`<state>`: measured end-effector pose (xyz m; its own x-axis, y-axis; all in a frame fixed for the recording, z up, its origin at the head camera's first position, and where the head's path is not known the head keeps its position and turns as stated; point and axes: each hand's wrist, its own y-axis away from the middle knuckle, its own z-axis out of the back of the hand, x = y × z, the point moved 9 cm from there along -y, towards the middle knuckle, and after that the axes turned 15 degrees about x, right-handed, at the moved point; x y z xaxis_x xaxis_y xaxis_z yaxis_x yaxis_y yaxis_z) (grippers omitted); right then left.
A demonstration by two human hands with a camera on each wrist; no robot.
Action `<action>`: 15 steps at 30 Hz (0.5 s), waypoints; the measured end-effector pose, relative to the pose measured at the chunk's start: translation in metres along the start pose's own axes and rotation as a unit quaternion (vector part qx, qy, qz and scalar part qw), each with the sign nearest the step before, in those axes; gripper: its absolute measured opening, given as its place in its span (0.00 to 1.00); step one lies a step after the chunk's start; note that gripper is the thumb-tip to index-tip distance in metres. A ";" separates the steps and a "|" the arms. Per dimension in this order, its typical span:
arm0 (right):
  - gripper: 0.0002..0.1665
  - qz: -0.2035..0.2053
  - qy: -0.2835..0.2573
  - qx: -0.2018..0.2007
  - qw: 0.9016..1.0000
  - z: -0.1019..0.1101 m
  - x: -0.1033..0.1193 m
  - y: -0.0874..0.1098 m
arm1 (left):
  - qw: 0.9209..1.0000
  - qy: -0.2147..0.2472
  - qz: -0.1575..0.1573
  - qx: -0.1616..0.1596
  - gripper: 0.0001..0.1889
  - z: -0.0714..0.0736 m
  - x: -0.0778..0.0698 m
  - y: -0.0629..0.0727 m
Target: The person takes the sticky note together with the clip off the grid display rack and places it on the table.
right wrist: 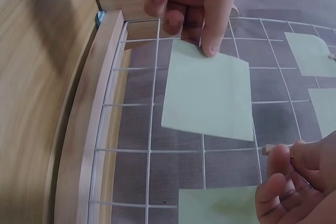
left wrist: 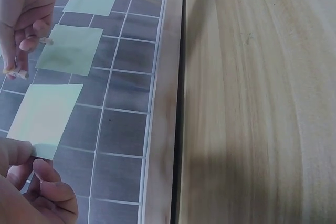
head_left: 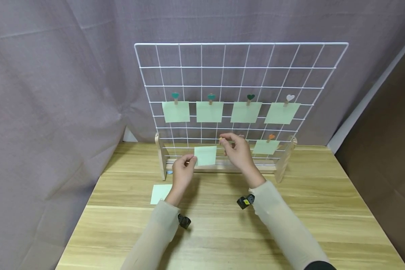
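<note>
My left hand [head_left: 183, 170] pinches a pale green paper note [head_left: 206, 155] by its lower left corner, between thumb and fingers. The note overlaps the lower part of a white wire grid [head_left: 241, 44]. Just above and right of the note, my right hand [head_left: 237, 152] pinches a small wooden clothespin [right wrist: 269, 149] with a yellowish decoration, best seen in the left wrist view. Beside the right hand, a second lower note [left wrist: 71, 50] hangs by a clip, mostly hidden in the head view. Further right hangs another note [head_left: 266, 147] under an orange heart clip [head_left: 271, 137].
An upper row of several green notes [head_left: 209, 112] hangs from heart-topped clips. Wooden feet [head_left: 161, 157] and a wooden base bar [head_left: 222, 167] carry the grid on the wooden table [head_left: 216, 240]. One loose note [head_left: 159, 193] lies by the left forearm. A grey curtain [head_left: 71, 93] hangs behind.
</note>
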<state>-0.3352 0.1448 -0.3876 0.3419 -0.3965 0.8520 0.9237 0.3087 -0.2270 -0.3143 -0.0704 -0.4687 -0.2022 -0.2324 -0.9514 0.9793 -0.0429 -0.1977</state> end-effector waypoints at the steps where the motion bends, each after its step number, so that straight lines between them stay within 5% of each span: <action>1: 0.16 0.000 0.000 0.001 1.000 0.000 0.000 0.001 | 1.000 0.000 0.000 0.000 0.07 0.001 0.000 0.001; 15: 0.16 -0.014 0.014 -0.004 1.000 0.005 -0.009 0.011 | 1.000 0.006 -0.015 0.010 0.06 0.005 -0.004 0.013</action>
<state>-0.3287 0.1559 -0.3959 0.3199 -0.4288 0.8449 0.9345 0.2895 -0.2069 -0.3009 -0.0750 -0.4662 -0.2310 -0.2194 -0.9479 0.9728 -0.0695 -0.2210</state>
